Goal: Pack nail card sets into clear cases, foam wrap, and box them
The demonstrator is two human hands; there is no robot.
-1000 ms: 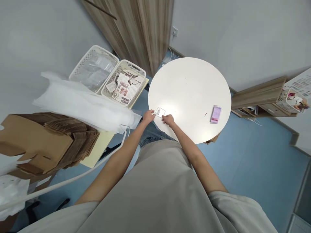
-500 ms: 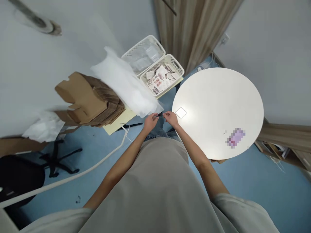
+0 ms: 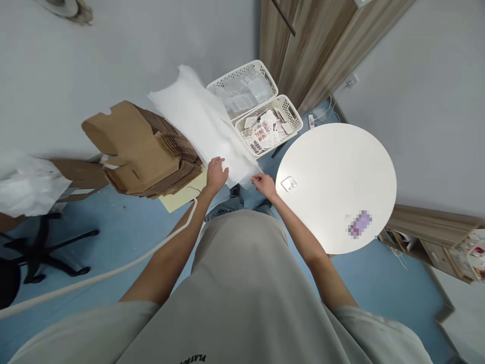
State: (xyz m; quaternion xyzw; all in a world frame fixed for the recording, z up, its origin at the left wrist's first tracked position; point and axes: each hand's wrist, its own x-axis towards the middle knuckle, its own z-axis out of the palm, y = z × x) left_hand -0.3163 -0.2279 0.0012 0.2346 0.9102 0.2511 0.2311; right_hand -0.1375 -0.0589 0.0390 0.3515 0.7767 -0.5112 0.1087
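Note:
My left hand (image 3: 215, 173) rests with fingers spread on the near end of a stack of white foam sheets (image 3: 200, 121). My right hand (image 3: 263, 184) pinches the near corner of the same white sheets, fingers closed on the edge. A small clear packet (image 3: 288, 183) lies on the round white table (image 3: 341, 167), just right of my right hand and apart from it.
A pile of flat brown cardboard boxes (image 3: 140, 151) lies left of the sheets. Two white baskets stand behind: one (image 3: 242, 88) with clear bags, one (image 3: 269, 124) with small printed packets. A blurred purple item (image 3: 359, 224) lies on the table. A white cable (image 3: 113, 270) crosses the blue floor.
Both hands left the small clear packet on the table and moved left to the white foam sheets. The view swung left, then slightly back.

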